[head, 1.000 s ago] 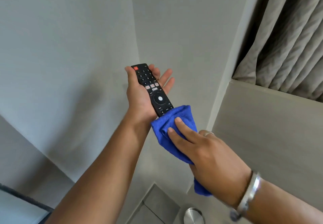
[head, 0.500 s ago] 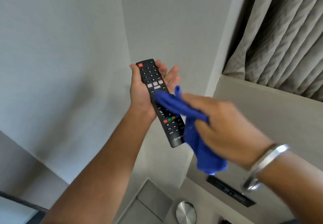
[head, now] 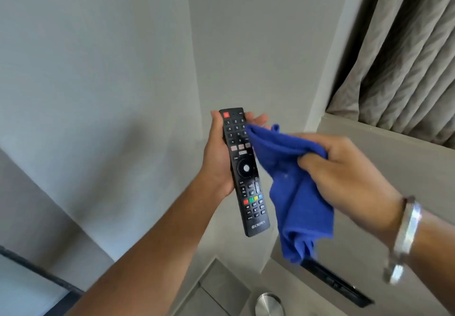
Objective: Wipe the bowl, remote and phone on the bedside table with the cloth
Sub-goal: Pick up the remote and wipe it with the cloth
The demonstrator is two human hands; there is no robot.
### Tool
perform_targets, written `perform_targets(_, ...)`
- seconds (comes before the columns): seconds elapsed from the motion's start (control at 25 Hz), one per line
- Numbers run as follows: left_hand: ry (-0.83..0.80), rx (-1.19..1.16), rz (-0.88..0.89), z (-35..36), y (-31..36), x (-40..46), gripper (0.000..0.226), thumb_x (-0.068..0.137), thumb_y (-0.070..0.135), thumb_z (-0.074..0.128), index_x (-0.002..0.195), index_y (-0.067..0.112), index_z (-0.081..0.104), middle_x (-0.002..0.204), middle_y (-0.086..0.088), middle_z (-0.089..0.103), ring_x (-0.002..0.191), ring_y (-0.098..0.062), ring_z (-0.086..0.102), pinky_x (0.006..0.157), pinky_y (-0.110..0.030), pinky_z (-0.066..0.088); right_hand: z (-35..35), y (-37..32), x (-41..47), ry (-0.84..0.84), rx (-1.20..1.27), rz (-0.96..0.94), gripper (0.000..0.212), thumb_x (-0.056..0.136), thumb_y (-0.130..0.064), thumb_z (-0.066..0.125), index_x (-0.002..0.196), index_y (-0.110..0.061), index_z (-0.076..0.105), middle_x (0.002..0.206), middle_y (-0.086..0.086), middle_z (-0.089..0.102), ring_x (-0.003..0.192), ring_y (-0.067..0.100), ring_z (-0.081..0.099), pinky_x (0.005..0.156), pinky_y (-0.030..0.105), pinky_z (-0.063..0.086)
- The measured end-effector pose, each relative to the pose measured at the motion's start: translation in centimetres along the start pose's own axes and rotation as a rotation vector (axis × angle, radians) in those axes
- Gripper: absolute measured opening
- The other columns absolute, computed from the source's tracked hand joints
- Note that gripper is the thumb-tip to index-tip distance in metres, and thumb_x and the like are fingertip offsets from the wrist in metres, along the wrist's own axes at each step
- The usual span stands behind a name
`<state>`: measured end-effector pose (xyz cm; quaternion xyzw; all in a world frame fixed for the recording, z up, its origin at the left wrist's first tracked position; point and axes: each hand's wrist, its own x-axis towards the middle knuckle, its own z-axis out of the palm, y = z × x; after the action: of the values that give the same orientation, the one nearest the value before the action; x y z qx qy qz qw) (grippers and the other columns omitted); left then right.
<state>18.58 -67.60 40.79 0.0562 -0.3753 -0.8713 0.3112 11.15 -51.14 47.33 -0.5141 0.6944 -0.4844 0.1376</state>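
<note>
My left hand [head: 218, 160] holds a long black remote [head: 243, 172] upright in front of the wall, buttons facing me, gripped around its upper half. My right hand [head: 344, 175] is closed on a bunched blue cloth [head: 293, 192]. One corner of the cloth touches the remote's number keys at its upper right, and the rest hangs down beside the remote. At the bottom edge a round metal bowl [head: 268, 304] shows partly. The phone is not in view.
A grey wall fills the left and middle. A beige headboard panel [head: 394, 158] stands at right with grey curtains [head: 406, 57] above it. A dark slot [head: 334, 283] sits in the ledge below the cloth. A silver bracelet is on my right wrist.
The cloth slid from the remote's lower end up to its number keys. The whole lower half of the remote is now uncovered, and my right hand has lifted off to the right.
</note>
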Motion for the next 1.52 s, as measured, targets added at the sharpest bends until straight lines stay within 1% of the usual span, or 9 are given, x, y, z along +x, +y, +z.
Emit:
perform_targets(0.12,-0.075,0.042,0.013,1.0,-0.7,-0.7,0.067,0.096,0.066,0.03,0.114,0.018,0.072,0.136,-0.01,0.064,0.13,-0.022,0.057,0.104,-0.035,0.049,2.3,-1.6,1.3,0.037,-0.31,-0.199,0.049,0.075,0.006,0.04,0.114,-0.014,0.06,0.112,0.012,0.065,0.094,0.025,0.06,0.081,0.031,0.048)
perform_targets(0.24,0.025,0.048,0.043,0.7,-0.5,-0.6,0.065,0.094,0.069,0.031,0.111,0.015,0.063,0.125,-0.008,0.071,0.127,-0.024,0.059,0.106,-0.042,0.045,5.4,-0.4,-0.6,-0.067,-0.672,-0.236,0.06,0.081,-0.003,0.046,0.138,-0.02,0.04,0.145,0.006,0.039,0.094,0.033,0.06,0.081,0.031,0.047)
perform_targets(0.4,0.084,-0.066,0.068,-0.3,0.0,-0.4,0.065,0.094,0.071,0.029,0.102,0.016,0.063,0.099,-0.003,0.075,0.114,-0.029,0.067,0.089,-0.045,0.055,5.4,1.6,-3.7,-0.254,-0.737,-0.218,0.059,0.078,-0.006,0.047,0.131,-0.03,0.044,0.141,-0.004,0.038,0.077,0.031,0.055,0.07,0.032,0.047)
perform_targets(0.6,0.105,-0.107,0.016,-0.4,-1.5,-0.7,0.067,0.093,0.071,0.031,0.104,0.013,0.062,0.102,-0.007,0.074,0.116,-0.032,0.066,0.088,-0.046,0.057,3.8,3.0,-4.6,-0.157,-0.563,-0.139,0.055,0.072,0.003,0.051,0.121,-0.022,0.059,0.124,-0.003,0.06,0.082,0.03,0.063,0.072,0.034,0.053)
perform_targets(0.84,0.098,-0.161,-0.046,-0.7,-2.7,-0.6,0.068,0.092,0.073,0.033,0.098,0.013,0.065,0.093,-0.005,0.074,0.109,-0.036,0.069,0.081,-0.044,0.06,3.7,4.9,-5.4,-0.224,-0.776,-0.294,0.063,0.066,0.005,0.061,0.124,-0.02,0.059,0.117,0.005,0.062,0.065,0.03,0.056,0.06,0.037,0.054)
perform_targets(0.96,0.113,-0.191,-0.084,-0.9,-3.1,-0.7,0.067,0.093,0.072,0.03,0.096,0.014,0.063,0.087,-0.002,0.072,0.104,-0.035,0.071,0.078,-0.04,0.06,2.5,5.7,-5.1,-0.146,-0.742,-0.227,0.061,0.064,0.011,0.063,0.117,-0.02,0.065,0.109,0.006,0.066,0.069,0.034,0.06,0.06,0.041,0.054)
perform_targets(1.12,0.093,-0.252,-0.063,-0.8,-2.4,-0.3,0.067,0.094,0.069,0.032,0.101,0.01,0.062,0.086,-0.005,0.071,0.105,-0.034,0.071,0.082,-0.043,0.061,1.9,5.6,-4.8,0.0,-0.491,-0.118,0.057,0.069,0.008,0.052,0.118,-0.018,0.064,0.104,0.002,0.064,0.085,0.027,0.063,0.077,0.034,0.05)
perform_targets(1.28,0.085,-0.191,-0.047,-0.3,-2.3,-0.1,0.066,0.095,0.069,0.033,0.101,0.009,0.062,0.086,-0.004,0.07,0.105,-0.033,0.071,0.085,-0.044,0.06,3.8,3.9,-5.4,-0.119,-0.446,-0.149,0.05,0.079,-0.003,0.046,0.125,-0.019,0.058,0.106,0.001,0.057,0.085,0.022,0.058,0.075,0.029,0.051)
perform_targets(1.52,0.325,-0.128,0.058,-0.6,-3.2,0.2,0.065,0.095,0.066,0.039,0.097,0.006,0.062,0.079,-0.007,0.067,0.101,-0.04,0.072,0.075,-0.044,0.062,4.4,4.4,-8.1,-0.154,-0.64,-0.182,0.042,0.063,0.009,0.069,0.101,-0.009,0.07,0.093,0.008,0.067,0.066,0.027,0.063,0.06,0.03,0.055)
